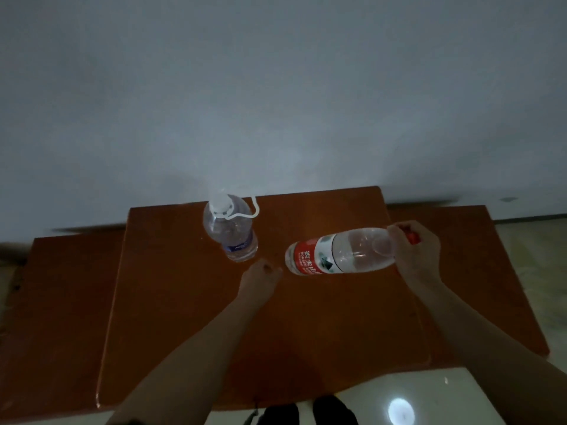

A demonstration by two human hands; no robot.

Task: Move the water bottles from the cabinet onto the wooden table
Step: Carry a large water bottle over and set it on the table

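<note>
A clear water bottle with a red label [337, 254] hangs tilted, almost level, just above the wooden table [184, 302]. My right hand [417, 256] grips it at the neck, by the red cap. A second clear bottle with a blue label and white cap [230, 231] stands upright on the table's far left part. My left hand [260, 280] hovers between the two bottles with fingers curled, holding nothing and touching neither bottle.
A lower wooden surface [61, 302] sticks out on both sides of the table. A grey wall [276, 102] rises right behind it. Pale glossy floor [399, 400] lies at the near right, and my dark shoes [306, 412] show at the bottom edge.
</note>
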